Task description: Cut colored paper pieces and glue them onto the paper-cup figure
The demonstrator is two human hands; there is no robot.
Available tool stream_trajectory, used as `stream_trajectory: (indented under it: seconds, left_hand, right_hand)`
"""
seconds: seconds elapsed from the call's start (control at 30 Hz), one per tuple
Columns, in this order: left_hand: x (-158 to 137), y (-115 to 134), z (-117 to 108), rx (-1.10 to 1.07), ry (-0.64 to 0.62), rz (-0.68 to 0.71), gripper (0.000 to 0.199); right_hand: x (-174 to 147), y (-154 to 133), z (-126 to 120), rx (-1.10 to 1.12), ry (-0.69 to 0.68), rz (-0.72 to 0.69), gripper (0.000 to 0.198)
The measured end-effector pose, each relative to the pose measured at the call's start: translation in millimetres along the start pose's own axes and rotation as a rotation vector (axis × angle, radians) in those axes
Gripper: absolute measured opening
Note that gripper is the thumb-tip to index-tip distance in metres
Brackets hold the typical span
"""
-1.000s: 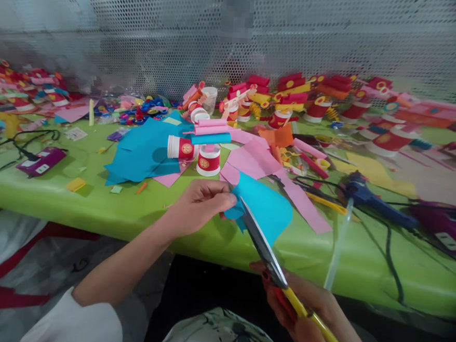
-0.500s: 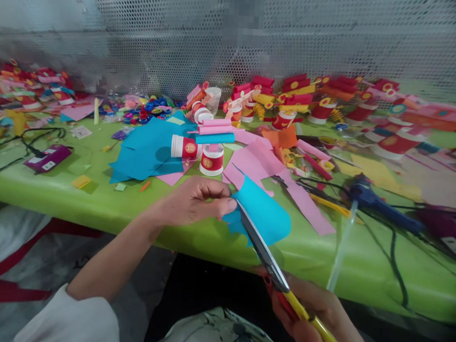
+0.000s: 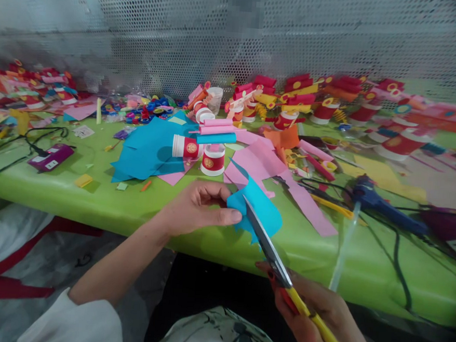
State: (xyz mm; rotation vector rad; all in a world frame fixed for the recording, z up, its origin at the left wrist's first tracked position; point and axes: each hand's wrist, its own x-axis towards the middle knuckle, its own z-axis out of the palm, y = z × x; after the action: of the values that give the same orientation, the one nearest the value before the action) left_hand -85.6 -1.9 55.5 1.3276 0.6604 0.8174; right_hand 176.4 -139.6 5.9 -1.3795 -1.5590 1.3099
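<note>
A curled piece of blue paper (image 3: 266,207) with a jagged lower edge is pinched at its left end between the thumb and fingers of my left hand (image 3: 205,208). My right hand (image 3: 312,307), low on the right, is closed round the yellow and red handles of a pair of scissors (image 3: 272,257). The scissors point up and to the left, their blades at the blue paper close to my left thumb. Part of the paper lies behind the blades. Just beyond my left hand stands a red and white paper cup (image 3: 213,160), with pink and blue paper rolls above it.
Blue sheets (image 3: 147,152) and pink paper (image 3: 260,160) lie on the green table (image 3: 132,206). A blue glue gun (image 3: 385,203) with a cable is at right, a purple power strip (image 3: 51,157) at left. Several decorated cups line the back before a perforated metal panel (image 3: 162,46).
The blue paper has turned and shifted a little left, its upper tip now further left. The scissor tips sit slightly higher and right, a little away from my left thumb.
</note>
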Motion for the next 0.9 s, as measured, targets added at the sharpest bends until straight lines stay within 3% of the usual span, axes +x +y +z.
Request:
stream_trajectory:
  seconds: [0.2, 0.43, 0.73, 0.9]
  left_hand:
    - [-1, 0, -1, 0.005, 0.031, 0.055, 0.025]
    - [-2, 4, -6, 0.078, 0.030, 0.100, 0.026]
    - [-3, 9, -2, 0.100, 0.115, 0.065, 0.032]
    - [-2, 10, -3, 0.206, 0.031, 0.097, 0.026]
  right_hand:
    - [1, 6, 1, -0.017, 0.015, 0.026, 0.098]
    - [3, -2, 3, 0.041, -0.046, 0.038, 0.080]
    - [-2, 7, 1, -0.030, -0.015, -0.015, 0.080]
    - [-4, 6, 5, 0.002, 0.038, -0.022, 0.092]
